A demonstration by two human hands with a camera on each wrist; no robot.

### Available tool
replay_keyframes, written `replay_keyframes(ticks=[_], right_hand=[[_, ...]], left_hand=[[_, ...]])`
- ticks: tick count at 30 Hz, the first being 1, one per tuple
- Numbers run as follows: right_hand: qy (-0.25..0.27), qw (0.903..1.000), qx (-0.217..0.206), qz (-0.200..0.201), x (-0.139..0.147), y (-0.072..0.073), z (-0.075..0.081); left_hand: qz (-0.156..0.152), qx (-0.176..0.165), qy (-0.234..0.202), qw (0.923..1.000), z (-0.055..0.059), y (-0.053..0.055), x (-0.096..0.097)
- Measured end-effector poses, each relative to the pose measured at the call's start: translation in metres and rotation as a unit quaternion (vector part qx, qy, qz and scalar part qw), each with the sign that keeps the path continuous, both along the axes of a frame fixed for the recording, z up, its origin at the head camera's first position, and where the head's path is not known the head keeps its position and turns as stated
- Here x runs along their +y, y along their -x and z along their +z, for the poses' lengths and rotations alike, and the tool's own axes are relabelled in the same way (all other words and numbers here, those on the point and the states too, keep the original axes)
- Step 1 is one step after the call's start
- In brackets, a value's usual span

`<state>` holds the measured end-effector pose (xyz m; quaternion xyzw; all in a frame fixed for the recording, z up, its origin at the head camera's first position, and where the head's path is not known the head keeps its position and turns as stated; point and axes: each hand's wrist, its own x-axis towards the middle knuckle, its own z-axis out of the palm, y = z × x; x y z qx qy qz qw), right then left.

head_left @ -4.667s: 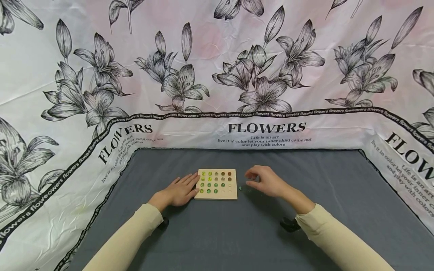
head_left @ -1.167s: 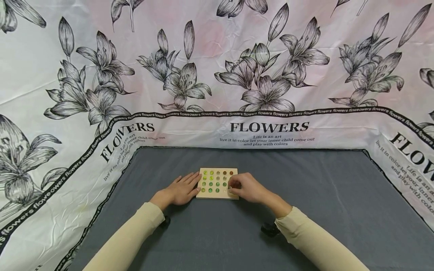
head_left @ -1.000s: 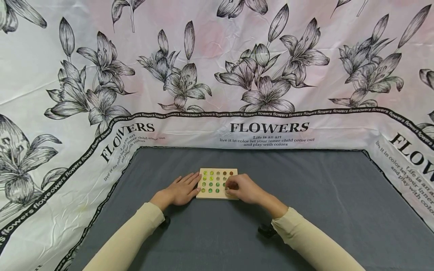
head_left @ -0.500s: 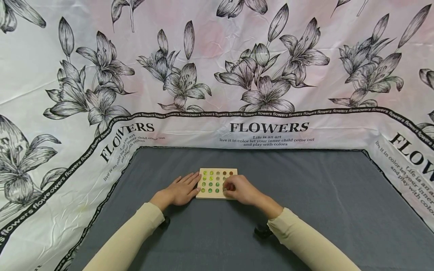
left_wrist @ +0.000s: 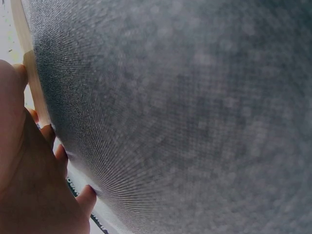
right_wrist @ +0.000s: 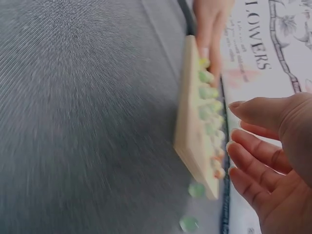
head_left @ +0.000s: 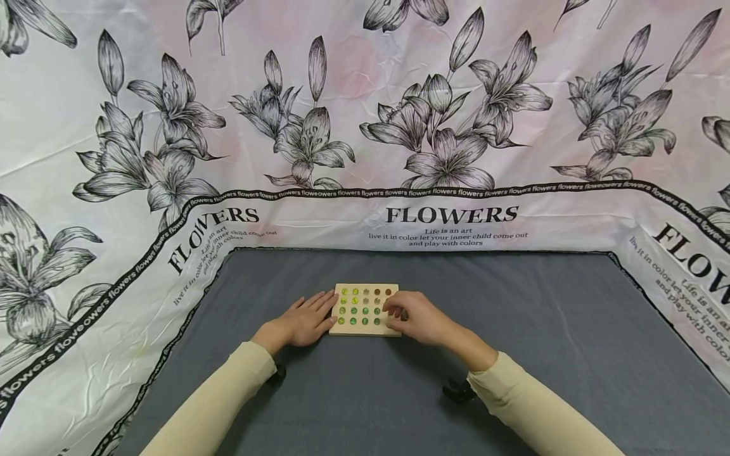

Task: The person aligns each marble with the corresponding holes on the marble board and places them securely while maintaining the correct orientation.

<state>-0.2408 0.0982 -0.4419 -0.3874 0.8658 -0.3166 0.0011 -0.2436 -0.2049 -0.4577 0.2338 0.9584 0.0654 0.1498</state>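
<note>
A pale wooden board with rows of holes lies on the cloth, holding yellow-green, green, clear and brown glass marbles. At its left edge rests my left hand, fingers outstretched and thumb touching the board. My right hand hovers over the right edge, hiding part of the last column. In the right wrist view its thumb and loosely bent fingers stand apart with nothing between them. A green marble sits in the front row's fourth hole. Two loose green marbles, one near and one farther off, lie beside the board.
Dark grey cloth covers the table. A white curtain with flower print and lettering hangs behind and along the sides. A black wrist device shows below the right forearm.
My right hand came from the board's right side to the front row with a marble. That marble now sits in the fourth hole; the hand has drawn back rightward, fingers parted. Left hand stays put.
</note>
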Motion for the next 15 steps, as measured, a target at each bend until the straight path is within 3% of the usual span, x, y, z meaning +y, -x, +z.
replay_keyframes(ticks=[7,15], right_hand=[[-0.015,0.9994,0.016,-0.028,0.028,-0.008,0.017],[-0.014,0.9983,0.026,-0.049,0.053,-0.008,0.016]], left_hand=[[0.001,0.002,-0.003,1.0,0.002,-0.001,0.0],[-0.001,-0.001,-0.001,1.0,0.0,-0.001,0.0]])
